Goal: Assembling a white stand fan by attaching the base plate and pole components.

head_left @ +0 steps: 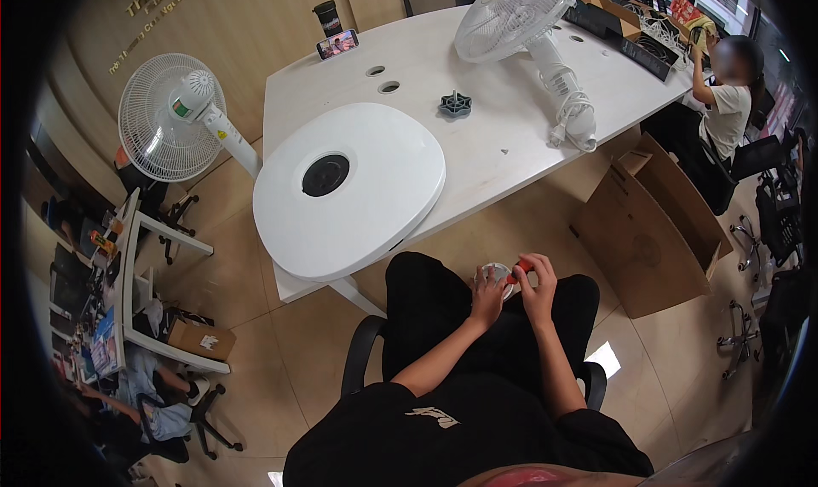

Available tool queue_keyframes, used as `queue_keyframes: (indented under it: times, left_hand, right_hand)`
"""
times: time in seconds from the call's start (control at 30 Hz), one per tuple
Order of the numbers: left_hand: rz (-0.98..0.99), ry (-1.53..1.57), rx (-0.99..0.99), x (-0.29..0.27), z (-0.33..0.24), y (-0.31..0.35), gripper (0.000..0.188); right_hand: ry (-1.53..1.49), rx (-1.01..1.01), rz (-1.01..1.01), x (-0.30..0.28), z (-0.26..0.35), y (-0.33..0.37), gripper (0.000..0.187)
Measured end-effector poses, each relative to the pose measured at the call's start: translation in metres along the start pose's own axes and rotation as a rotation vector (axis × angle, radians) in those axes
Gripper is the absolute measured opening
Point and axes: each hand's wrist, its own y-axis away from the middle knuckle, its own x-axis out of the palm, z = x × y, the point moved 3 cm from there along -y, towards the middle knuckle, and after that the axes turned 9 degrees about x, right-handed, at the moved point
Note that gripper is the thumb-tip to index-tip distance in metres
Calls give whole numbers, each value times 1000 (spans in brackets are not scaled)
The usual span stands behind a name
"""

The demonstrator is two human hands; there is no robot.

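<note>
Seated at a white table (490, 159), you work low over your lap (430, 316), your left fingers (491, 281) curled and partly spread over a pale round piece (509, 292) while your right fingers (538, 270), nearly closed, pinch a small red piece (515, 272). Both pieces sit between your two sets of fingers, red close against pale. For clean work, it seems best to keep the left fingers firm on the pale piece and let the right fingers alone guide the red one, squarely and without force; a slip here could send either down to the floor (285, 342). Ahead and to the left of your fingers lies a broad white base (366, 193); farther ahead, a dark grey lobed knob (455, 104) and, beyond it to the right, a fan (515, 23). Your fingers cover much of both pieces, so their full shapes, and whether they are joined or merely touching, cannot be told. The pale piece's underside is out of sight, as is most of the inside of the carton (630, 240) right of your fingers.
</note>
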Motion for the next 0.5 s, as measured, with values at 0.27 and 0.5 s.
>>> queue_keyframes:
  times: [0.27,0.5]
  left_hand:
    - [-77,35,1,6,4,1,33]
    - [15,22,1,6,5,2,35]
  right_hand:
    - [23,-163,44,4,7,-2,33]
    - [-164,-71,82,7,0,-7,35]
